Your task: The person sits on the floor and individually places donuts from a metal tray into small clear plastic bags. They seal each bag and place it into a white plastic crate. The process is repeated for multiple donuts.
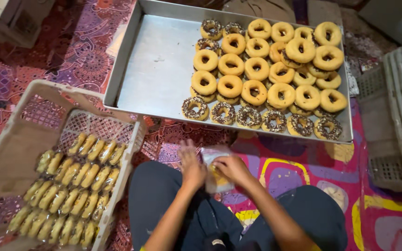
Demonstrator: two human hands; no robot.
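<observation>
A small clear plastic bag [216, 173] with a doughnut inside lies on the patterned mat between my knees. My right hand [231, 168] rests on top of the bag, fingers closed on it. Beside it, my left hand [191, 163] touches the bag's left edge with its fingers spread. Beyond my hands sits a large metal tray [157, 69]. Its right half is filled with plain ring doughnuts [257, 69], and a front row of sprinkle-topped doughnuts [261, 118] runs along its near edge.
To my left, a white plastic crate [19, 144] holds several rows of bagged doughnuts [70, 186]. More white crates [396, 116] stand at the right. A colourful mat [326, 172] covers the floor. My dark-trousered legs [164, 204] fill the bottom.
</observation>
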